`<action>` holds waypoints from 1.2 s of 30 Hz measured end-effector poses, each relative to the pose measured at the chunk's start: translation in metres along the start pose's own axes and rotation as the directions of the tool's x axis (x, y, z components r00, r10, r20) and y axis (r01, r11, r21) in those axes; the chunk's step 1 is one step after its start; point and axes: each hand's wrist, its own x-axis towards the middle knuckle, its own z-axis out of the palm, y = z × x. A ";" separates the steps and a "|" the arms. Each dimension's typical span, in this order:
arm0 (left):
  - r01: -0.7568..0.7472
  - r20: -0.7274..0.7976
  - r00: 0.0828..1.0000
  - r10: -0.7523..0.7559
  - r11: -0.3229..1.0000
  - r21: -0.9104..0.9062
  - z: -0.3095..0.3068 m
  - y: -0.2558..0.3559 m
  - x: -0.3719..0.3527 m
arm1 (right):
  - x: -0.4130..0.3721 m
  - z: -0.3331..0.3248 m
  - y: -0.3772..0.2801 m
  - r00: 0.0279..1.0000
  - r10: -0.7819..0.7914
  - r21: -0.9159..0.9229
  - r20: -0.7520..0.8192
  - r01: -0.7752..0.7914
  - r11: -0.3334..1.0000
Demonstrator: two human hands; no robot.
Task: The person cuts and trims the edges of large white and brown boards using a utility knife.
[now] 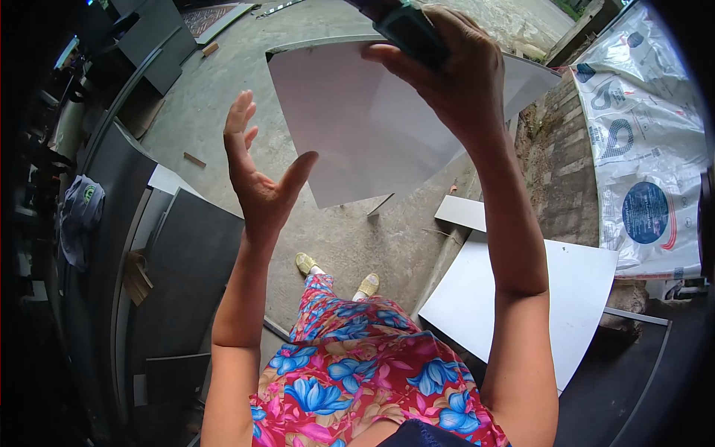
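- Illumination: diffuse daylight, bright and even on the grey concrete floor [223, 97] and the tilted flat white rectangular panel [357, 134].
- Shadows: soft, with weak edges.
- Left margin: dim; the dark grey flat boards [186, 268] lose detail.
- Glare: mild, on creases of the printed white plastic sack [640, 134].
- Distortion: fisheye; straight edges bow outward, corners black.
- Focus: left hand [261, 171] and right hand [454, 82] sharp; the dark teal object [406, 26] gripped by the right hand is slightly soft.

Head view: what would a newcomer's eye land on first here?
The right hand, up at top centre, holds a dark teal object, while the left hand is open beside it, touching nothing. Behind them shows a large white panel, and a bright floral dress fills the bottom centre.
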 end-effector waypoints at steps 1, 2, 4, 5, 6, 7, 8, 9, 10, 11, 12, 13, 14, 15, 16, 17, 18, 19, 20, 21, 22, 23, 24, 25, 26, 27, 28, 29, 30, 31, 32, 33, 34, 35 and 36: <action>-0.014 0.039 0.999 0.017 0.996 -0.083 0.005 0.001 0.015 | 0.001 0.003 0.000 0.998 -0.044 0.029 -0.039 0.045 0.999; -0.024 0.078 0.996 0.037 0.986 -0.165 0.010 0.005 0.026 | 0.003 0.009 -0.003 0.993 -0.087 0.055 -0.077 0.091 0.994; 0.209 0.031 0.978 -0.208 0.952 -0.222 0.013 0.024 0.038 | 0.004 0.014 -0.010 0.986 -0.134 0.129 -0.095 0.146 0.981; 0.296 0.019 0.954 -0.300 0.926 -0.235 0.012 0.017 0.038 | 0.003 0.011 -0.012 0.989 -0.105 0.198 -0.107 0.125 0.972; 0.382 0.015 0.920 -0.391 0.890 -0.251 0.014 0.013 0.040 | 0.003 0.007 -0.012 0.990 -0.073 0.264 -0.117 0.102 0.959; 0.323 -0.057 0.934 -0.353 0.901 -0.289 0.017 0.016 0.040 | 0.001 0.004 -0.007 0.985 -0.012 0.334 -0.170 0.069 0.940; 0.311 -0.056 0.937 -0.345 0.895 -0.321 0.018 0.017 0.039 | -0.001 -0.003 -0.002 0.975 0.051 0.403 -0.216 0.041 0.914; 0.303 -0.057 0.938 -0.343 0.886 -0.350 0.019 0.017 0.037 | -0.004 -0.016 -0.001 0.961 0.131 0.378 -0.242 -0.031 0.925; 0.297 -0.061 0.937 -0.344 0.877 -0.378 0.018 0.018 0.034 | -0.006 -0.031 0.005 0.959 0.201 0.307 -0.200 -0.134 0.942; 0.302 -0.057 0.935 -0.349 0.872 -0.385 0.018 0.022 0.031 | -0.009 -0.047 0.005 0.956 0.266 0.228 -0.121 -0.234 0.945; 0.305 -0.055 0.935 -0.352 0.870 -0.388 0.020 0.029 0.029 | -0.012 -0.063 0.003 0.941 0.334 0.143 -0.051 -0.324 0.935; 0.307 -0.049 0.935 -0.352 0.868 -0.390 0.022 0.033 0.029 | -0.015 -0.077 -0.001 0.924 0.367 0.123 0.108 -0.379 0.917; 0.308 -0.043 0.934 -0.354 0.861 -0.404 0.026 0.036 0.030 | -0.018 -0.079 -0.004 0.907 0.383 0.098 0.176 -0.403 0.910; 0.310 -0.033 0.934 -0.355 0.854 -0.418 0.031 0.038 0.029 | -0.022 -0.081 -0.006 0.883 0.403 0.070 0.241 -0.429 0.900; 0.312 -0.021 0.934 -0.356 0.845 -0.434 0.036 0.039 0.029 | -0.024 -0.084 -0.011 0.854 0.423 0.039 0.303 -0.455 0.890; 0.311 0.003 0.940 -0.342 0.850 -0.426 0.040 0.041 0.030 | -0.023 -0.087 -0.021 0.818 0.412 0.064 0.401 -0.473 0.879; 0.285 -0.001 0.949 -0.316 0.860 -0.423 0.045 0.041 0.032 | -0.024 -0.085 -0.029 0.825 0.380 0.094 0.417 -0.456 0.885; 0.262 -0.004 0.957 -0.290 0.871 -0.416 0.050 0.044 0.031 | -0.023 -0.087 -0.039 0.803 0.375 0.149 0.464 -0.488 0.860; 0.239 -0.007 0.964 -0.265 0.881 -0.408 0.053 0.045 0.031 | -0.020 -0.087 -0.048 0.780 0.364 0.203 0.510 -0.520 0.830; 0.232 0.006 0.968 -0.250 0.889 -0.394 0.055 0.046 0.032 | -0.021 -0.084 -0.055 0.796 0.361 0.222 0.486 -0.512 0.830; 0.209 0.004 0.974 -0.228 0.885 -0.415 0.057 0.046 0.034 | -0.021 -0.083 -0.063 0.801 0.366 0.204 0.475 -0.504 0.839; 0.188 0.003 0.978 -0.208 0.880 -0.436 0.059 0.047 0.035 | -0.024 -0.081 -0.066 0.811 0.350 0.251 0.470 -0.502 0.827; 0.169 0.001 0.982 -0.190 0.872 -0.460 0.061 0.046 0.036 | -0.025 -0.076 -0.067 0.819 0.334 0.293 0.466 -0.499 0.815; 0.148 -0.019 0.983 -0.181 0.859 -0.489 0.062 0.045 0.035 | -0.024 -0.074 -0.067 0.783 0.352 0.327 0.512 -0.557 0.764; 0.157 -0.011 0.983 -0.186 0.862 -0.482 0.061 0.044 0.034 | -0.025 -0.074 -0.064 0.746 0.363 0.357 0.558 -0.611 0.706; 0.168 0.000 0.982 -0.191 0.864 -0.475 0.060 0.044 0.033 | -0.025 -0.075 -0.060 0.706 0.371 0.383 0.603 -0.664 0.642; 0.179 0.011 0.980 -0.197 0.865 -0.470 0.059 0.043 0.033 | -0.027 -0.078 -0.049 0.674 0.400 0.386 0.621 -0.708 0.592; 0.185 0.030 0.980 -0.195 0.856 -0.483 0.058 0.043 0.032 | -0.026 -0.086 -0.037 0.657 0.425 0.351 0.622 -0.720 0.599; 0.189 0.051 0.981 -0.188 0.852 -0.488 0.068 0.059 0.027 | -0.036 -0.113 -0.012 0.644 0.447 0.325 0.621 -0.731 0.600; 0.198 0.067 0.979 -0.190 0.841 -0.503 0.062 0.054 0.027 | -0.035 -0.118 0.003 0.621 0.490 0.315 0.611 -0.759 0.570; 0.206 0.075 0.978 -0.195 0.833 -0.514 0.059 0.050 0.027 | -0.036 -0.124 0.022 0.599 0.530 0.309 0.600 -0.785 0.537; 0.213 0.085 0.976 -0.198 0.827 -0.521 0.058 0.047 0.028 | -0.037 -0.135 0.044 0.573 0.607 0.277 0.551 -0.812 0.514; 0.219 0.094 0.975 -0.199 0.820 -0.528 0.058 0.046 0.027 | -0.041 -0.147 0.067 0.543 0.678 0.250 0.495 -0.837 0.487; 0.204 0.089 0.979 -0.186 0.824 -0.528 0.057 0.046 0.026 | -0.049 -0.160 0.091 0.500 0.777 0.190 0.382 -0.865 0.464; 0.189 0.080 0.982 -0.173 0.828 -0.528 0.057 0.047 0.026 | -0.056 -0.173 0.112 0.453 0.854 0.135 0.258 -0.892 0.432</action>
